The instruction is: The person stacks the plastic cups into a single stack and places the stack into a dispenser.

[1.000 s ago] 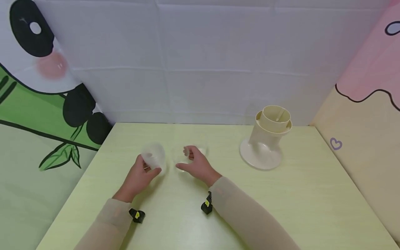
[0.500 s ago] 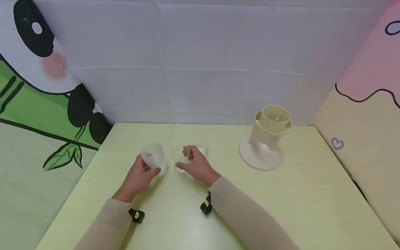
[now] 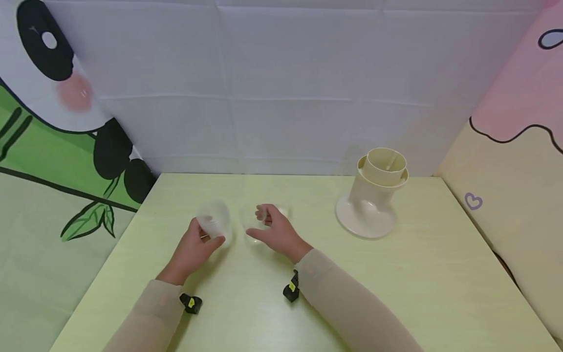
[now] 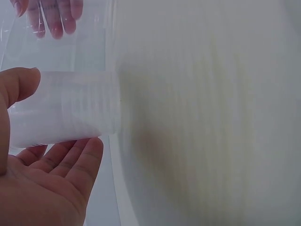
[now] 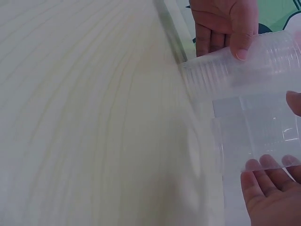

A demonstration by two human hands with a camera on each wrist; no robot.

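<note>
A stack of clear plastic cups (image 3: 214,215) stands mouth-down on the table, its rims showing as close ridges in the left wrist view. My left hand (image 3: 193,250) grips the stack from the side, thumb on one face and fingers on the other. Just to its right is a more see-through plastic cup (image 5: 258,134), also with its rim end at the tabletop. My right hand (image 3: 279,234) holds this cup between thumb and fingers, and in the right wrist view the fingertips show at its lower side. A narrow gap separates the two in the head view.
At the back right of the pale wooden table (image 3: 246,308) stands a cream double-tube holder (image 3: 374,190) on a round white base. A white cloth wall (image 3: 286,98) rises behind the table, with printed cartoon panels at left and right.
</note>
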